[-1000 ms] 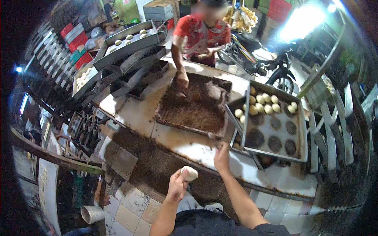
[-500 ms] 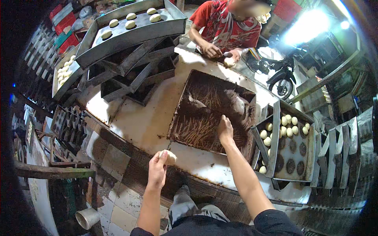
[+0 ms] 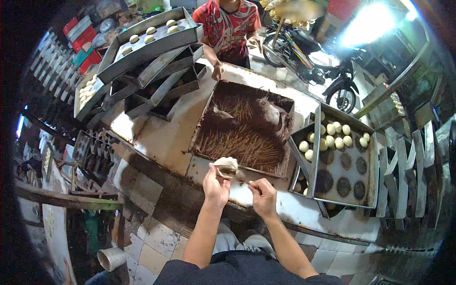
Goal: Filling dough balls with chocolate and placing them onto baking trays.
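Observation:
My left hand (image 3: 214, 186) grips an opened-out piece of pale dough (image 3: 225, 164) at the front edge of the table (image 3: 156, 147). My right hand (image 3: 262, 197) is closed on a small tool (image 3: 244, 181), apparently a spoon or spatula, whose dark tip is beside the dough. Just beyond both hands lies a square metal pan (image 3: 242, 133) of dark brown, grooved filling. At right, a metal tray (image 3: 342, 199) holds several dough balls (image 3: 338, 141) and dark oval patches.
Stacked metal trays (image 3: 147, 59) with dough pieces fill the back left. A co-worker (image 3: 228, 31) in a red shirt stands across the table, one hand near the pan. A motorbike (image 3: 325, 71) is parked behind. More trays (image 3: 406, 175) stand far right; a wooden rail (image 3: 66, 202) is at left.
My right hand has come back from the filling to beside the dough, which is more opened out. My left hand has risen. The co-worker's right hand has moved toward the pan's far left corner.

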Motion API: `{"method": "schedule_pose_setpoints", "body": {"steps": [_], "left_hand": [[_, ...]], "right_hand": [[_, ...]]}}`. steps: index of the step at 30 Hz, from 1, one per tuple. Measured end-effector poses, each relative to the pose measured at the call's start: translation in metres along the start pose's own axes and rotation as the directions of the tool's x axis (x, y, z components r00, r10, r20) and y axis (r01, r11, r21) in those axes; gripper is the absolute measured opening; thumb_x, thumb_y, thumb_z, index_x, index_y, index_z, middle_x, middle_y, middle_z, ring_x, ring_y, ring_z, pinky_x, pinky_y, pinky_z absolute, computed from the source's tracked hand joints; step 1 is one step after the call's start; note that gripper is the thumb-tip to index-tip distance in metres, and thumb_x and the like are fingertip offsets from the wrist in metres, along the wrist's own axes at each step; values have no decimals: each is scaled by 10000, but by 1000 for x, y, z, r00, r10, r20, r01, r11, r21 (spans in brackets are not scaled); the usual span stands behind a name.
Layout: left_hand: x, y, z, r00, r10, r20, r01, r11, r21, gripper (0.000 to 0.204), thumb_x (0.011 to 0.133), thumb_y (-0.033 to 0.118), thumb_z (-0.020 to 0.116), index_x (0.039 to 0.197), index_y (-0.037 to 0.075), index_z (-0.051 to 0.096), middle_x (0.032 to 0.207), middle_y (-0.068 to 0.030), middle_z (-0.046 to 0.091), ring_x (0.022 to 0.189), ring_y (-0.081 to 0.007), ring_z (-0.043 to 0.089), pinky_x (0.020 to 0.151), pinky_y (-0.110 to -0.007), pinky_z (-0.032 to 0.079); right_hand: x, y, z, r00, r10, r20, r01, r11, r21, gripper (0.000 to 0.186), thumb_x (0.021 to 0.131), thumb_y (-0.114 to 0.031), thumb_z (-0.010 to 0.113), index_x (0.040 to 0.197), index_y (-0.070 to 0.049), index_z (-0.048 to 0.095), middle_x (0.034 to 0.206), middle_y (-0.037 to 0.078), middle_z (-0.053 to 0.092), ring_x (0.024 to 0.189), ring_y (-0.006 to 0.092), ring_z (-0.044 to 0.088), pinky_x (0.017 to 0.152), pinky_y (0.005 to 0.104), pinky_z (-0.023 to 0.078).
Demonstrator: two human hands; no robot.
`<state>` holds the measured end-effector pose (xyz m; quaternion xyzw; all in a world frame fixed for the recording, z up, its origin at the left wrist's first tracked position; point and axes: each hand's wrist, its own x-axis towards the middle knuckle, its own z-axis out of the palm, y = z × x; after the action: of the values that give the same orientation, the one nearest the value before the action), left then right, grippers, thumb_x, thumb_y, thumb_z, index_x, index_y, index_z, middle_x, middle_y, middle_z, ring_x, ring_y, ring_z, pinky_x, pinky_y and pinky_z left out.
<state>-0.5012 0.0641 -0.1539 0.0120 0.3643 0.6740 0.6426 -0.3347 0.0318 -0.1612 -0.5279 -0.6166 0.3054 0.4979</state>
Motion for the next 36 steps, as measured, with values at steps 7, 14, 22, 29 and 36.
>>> {"method": "schedule_pose_setpoints", "body": {"steps": [7, 14, 22, 29, 36], "left_hand": [[-102, -19, 23, 948, -45, 315, -72, 935, 348, 428, 983, 81, 598, 1386, 10, 473, 1319, -154, 605, 1210, -256, 617, 1043, -448, 549], [-226, -36, 30, 941, -145, 305, -69, 802, 593, 380, 1090, 163, 509, 1445, 49, 441, 1311, -73, 569, 1170, -157, 596, 997, -313, 517], [-289, -16, -23, 916, 212, 339, -333, 873, 356, 266, 1074, 176, 482, 1259, 0, 558, 962, -28, 604, 869, -91, 590, 767, -263, 513], [-355, -35, -65, 664, 483, 570, -727, 595, 343, 363, 1005, 232, 662, 1296, 33, 577, 1080, -30, 604, 1000, -121, 605, 860, -245, 486], [-388, -71, -56, 847, 339, 409, -522, 673, 524, 281, 1068, 200, 567, 1122, -24, 727, 1050, -69, 731, 911, -120, 663, 847, -262, 529]], "right_hand": [[-38, 70, -68, 987, 126, -101, -152, 937, -313, 287, 927, -87, 653, 1197, 9, 635, 1174, 228, 648, 1108, 383, 630, 933, 435, 513], [-60, -76, -130, 837, -90, 539, -260, 801, 538, 529, 903, -113, 751, 1407, -46, 604, 1477, 131, 487, 1308, 249, 539, 1087, 372, 456], [-140, -143, -125, 798, -335, 500, 83, 884, 460, 404, 872, 51, 744, 1269, 23, 678, 1213, 86, 673, 1028, 150, 655, 870, 264, 539], [-211, -152, -118, 867, 82, 491, -382, 741, 552, 215, 866, -9, 804, 1063, -2, 717, 944, -2, 655, 838, 63, 604, 732, 228, 501], [-266, -168, -173, 951, -35, 306, -90, 919, 383, 156, 879, 36, 766, 1028, 7, 731, 1019, 46, 664, 918, 103, 651, 744, 229, 545]]}}
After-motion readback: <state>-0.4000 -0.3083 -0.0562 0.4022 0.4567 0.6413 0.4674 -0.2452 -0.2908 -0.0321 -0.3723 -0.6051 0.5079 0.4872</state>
